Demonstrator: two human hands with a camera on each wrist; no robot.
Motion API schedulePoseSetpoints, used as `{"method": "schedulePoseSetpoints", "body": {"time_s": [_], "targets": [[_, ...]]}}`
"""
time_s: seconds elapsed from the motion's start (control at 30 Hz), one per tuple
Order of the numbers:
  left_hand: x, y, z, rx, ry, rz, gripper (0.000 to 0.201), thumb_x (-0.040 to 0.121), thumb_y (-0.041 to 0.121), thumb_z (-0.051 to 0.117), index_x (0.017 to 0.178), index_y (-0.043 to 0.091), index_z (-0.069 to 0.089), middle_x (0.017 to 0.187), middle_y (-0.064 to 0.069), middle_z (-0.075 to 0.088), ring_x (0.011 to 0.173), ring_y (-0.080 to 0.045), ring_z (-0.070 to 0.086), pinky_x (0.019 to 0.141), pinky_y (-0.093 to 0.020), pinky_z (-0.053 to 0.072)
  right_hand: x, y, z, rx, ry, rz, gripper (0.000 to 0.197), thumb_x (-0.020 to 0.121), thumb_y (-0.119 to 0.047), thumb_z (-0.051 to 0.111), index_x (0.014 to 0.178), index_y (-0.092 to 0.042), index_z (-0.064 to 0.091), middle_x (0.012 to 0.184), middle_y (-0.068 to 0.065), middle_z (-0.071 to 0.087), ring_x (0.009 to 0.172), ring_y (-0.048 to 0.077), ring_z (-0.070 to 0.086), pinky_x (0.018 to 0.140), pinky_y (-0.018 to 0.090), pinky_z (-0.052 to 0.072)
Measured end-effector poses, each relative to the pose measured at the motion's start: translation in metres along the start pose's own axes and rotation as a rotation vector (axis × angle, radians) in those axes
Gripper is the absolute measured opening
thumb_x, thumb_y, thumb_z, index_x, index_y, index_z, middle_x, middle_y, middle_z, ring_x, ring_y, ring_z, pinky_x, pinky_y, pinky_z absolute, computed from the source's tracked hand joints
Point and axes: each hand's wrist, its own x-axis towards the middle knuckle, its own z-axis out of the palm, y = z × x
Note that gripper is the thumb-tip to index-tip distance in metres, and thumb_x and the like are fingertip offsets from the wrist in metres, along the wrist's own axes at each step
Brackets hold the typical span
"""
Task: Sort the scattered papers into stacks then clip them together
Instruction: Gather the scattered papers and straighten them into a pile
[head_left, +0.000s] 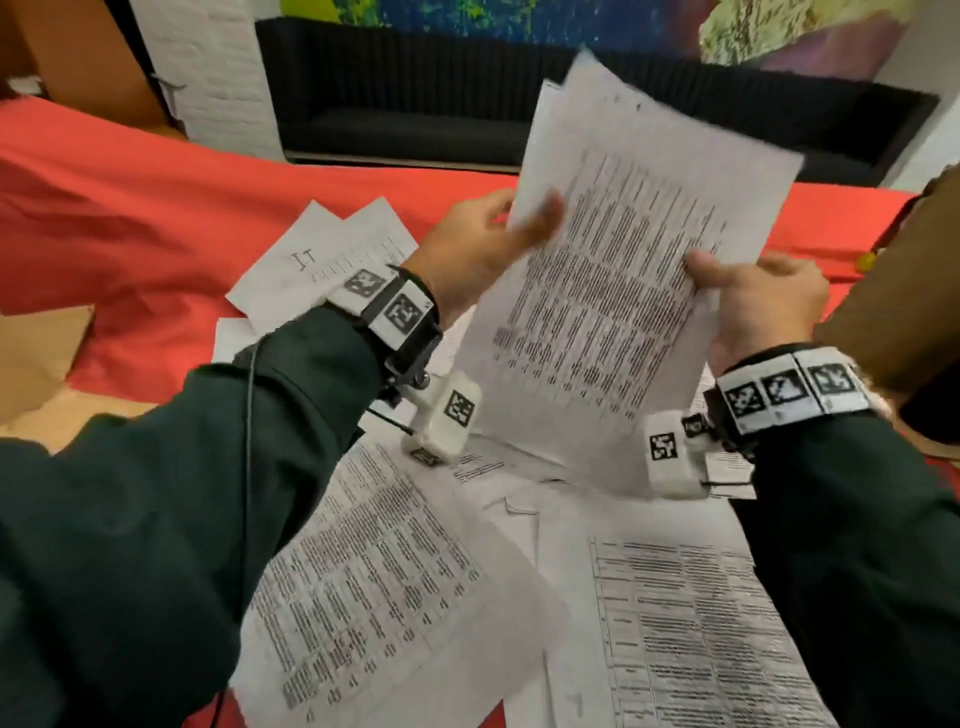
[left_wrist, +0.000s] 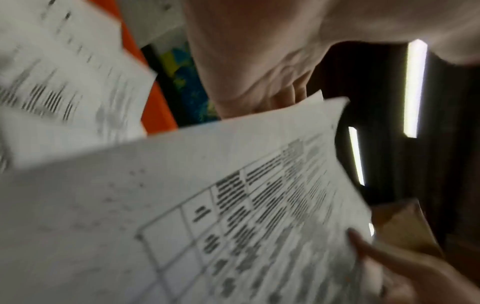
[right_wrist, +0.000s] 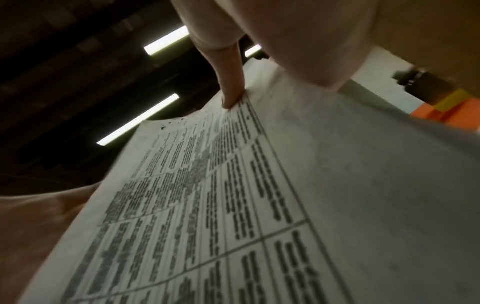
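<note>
I hold a small bundle of printed sheets upright above the table, tilted to the right. My left hand pinches its left edge, thumb on the front. My right hand grips the right edge lower down. The underside of the bundle shows a printed table in the left wrist view, and the same sheet fills the right wrist view with a fingertip on its edge. More printed papers lie scattered below: one at lower left, one at lower right, others further back.
A red cloth covers the table. Brown cardboard lies at the left edge and a brown box stands at the right. A black sofa runs along the far wall.
</note>
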Motion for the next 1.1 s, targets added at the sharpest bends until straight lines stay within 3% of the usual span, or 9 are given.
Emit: {"method": "schedulePoseSetpoints", "body": {"time_s": [0.1, 0.23, 0.33, 0.5, 0.67, 0.83, 0.93, 1.0, 1.1], "targets": [[-0.007, 0.02, -0.009, 0.205, 0.171, 0.187, 0.026, 0.085, 0.014, 0.084, 0.108, 0.011, 0.073, 0.106, -0.007, 0.078, 0.099, -0.019, 0.077, 0.091, -0.04, 0.062, -0.015, -0.037, 0.019, 0.022, -0.174, -0.218, 0.051, 0.064, -0.013, 0.089, 0.108, -0.004, 0.066, 0.105, 0.019, 0.076, 0.091, 0.024, 0.075, 0.084, 0.05, 0.062], [-0.016, 0.047, -0.028, 0.005, 0.324, 0.296, 0.032, 0.085, 0.006, 0.082, 0.113, 0.001, 0.07, 0.113, -0.013, 0.077, 0.105, -0.025, 0.075, 0.094, -0.043, 0.061, -0.034, -0.077, 0.03, 0.063, -0.37, -0.515, 0.025, 0.087, -0.008, 0.066, 0.108, 0.006, 0.064, 0.096, 0.006, 0.073, 0.088, 0.02, 0.067, 0.08, 0.048, 0.059], [-0.035, 0.021, -0.027, -0.031, 0.323, 0.203, 0.04, 0.082, 0.014, 0.086, 0.118, 0.008, 0.071, 0.115, -0.006, 0.078, 0.109, -0.018, 0.074, 0.099, -0.04, 0.058, -0.049, -0.058, 0.03, 0.078, -0.493, -0.404, 0.028, 0.089, -0.002, 0.056, 0.116, -0.004, 0.055, 0.104, 0.001, 0.071, 0.095, 0.016, 0.069, 0.083, 0.037, 0.058], [-0.059, -0.051, -0.023, 0.069, 0.388, -0.003, 0.022, 0.081, 0.024, 0.089, 0.099, 0.023, 0.078, 0.1, 0.0, 0.08, 0.094, -0.016, 0.077, 0.092, -0.04, 0.061, -0.077, 0.009, 0.027, -0.094, -0.549, -0.2, 0.047, 0.081, -0.007, 0.062, 0.128, -0.006, 0.059, 0.12, 0.009, 0.073, 0.114, 0.028, 0.069, 0.101, 0.053, 0.054], [-0.06, -0.007, -0.072, 0.203, 0.626, 0.103, 0.012, 0.086, 0.021, 0.084, 0.092, 0.018, 0.075, 0.064, 0.019, 0.072, 0.057, 0.013, 0.063, 0.061, -0.016, 0.054, -0.103, 0.006, 0.047, -0.233, -0.568, -0.073, 0.041, 0.083, -0.016, 0.071, 0.117, -0.017, 0.047, 0.104, 0.004, 0.066, 0.088, 0.015, 0.066, 0.071, 0.03, 0.052], [-0.093, -0.004, -0.165, 0.35, 0.803, 0.044, 0.038, 0.09, 0.026, 0.08, 0.12, 0.005, 0.072, 0.114, -0.002, 0.07, 0.076, 0.011, 0.065, 0.07, -0.006, 0.051, -0.186, 0.06, 0.055, -1.238, -1.158, 0.044, 0.09, 0.076, -0.048, 0.084, 0.141, -0.003, 0.039, 0.111, 0.004, 0.062, 0.097, 0.017, 0.061, 0.071, 0.028, 0.046], [-0.125, -0.029, -0.191, 0.26, 0.854, -0.16, 0.046, 0.089, 0.033, 0.079, 0.124, 0.003, 0.07, 0.109, -0.005, 0.073, 0.094, -0.01, 0.068, 0.081, -0.023, 0.054, -0.207, 0.079, 0.067, -1.41, -1.162, -0.06, 0.083, 0.078, -0.031, 0.084, 0.14, -0.002, 0.037, 0.123, 0.011, 0.058, 0.113, 0.03, 0.06, 0.078, 0.031, 0.052], [-0.146, -0.048, -0.197, 0.025, 0.799, -0.324, 0.037, 0.088, 0.033, 0.08, 0.112, 0.006, 0.071, 0.092, -0.001, 0.08, 0.081, -0.014, 0.076, 0.07, -0.031, 0.061, -0.202, 0.078, 0.073, -1.405, -1.185, -0.041, 0.049, 0.079, -0.021, 0.081, 0.118, -0.008, 0.054, 0.1, 0.006, 0.061, 0.099, 0.028, 0.062, 0.067, 0.026, 0.049], [-0.164, -0.069, -0.189, -0.187, 0.648, -0.472, 0.041, 0.079, 0.029, 0.083, 0.113, 0.008, 0.076, 0.114, -0.015, 0.078, 0.094, -0.027, 0.079, 0.076, -0.047, 0.065, -0.182, 0.079, 0.069, -1.255, -1.14, 0.026, 0.032, 0.078, -0.023, 0.084, 0.091, -0.01, 0.058, 0.081, 0.004, 0.062, 0.078, 0.027, 0.066, 0.056, 0.03, 0.053]]}}
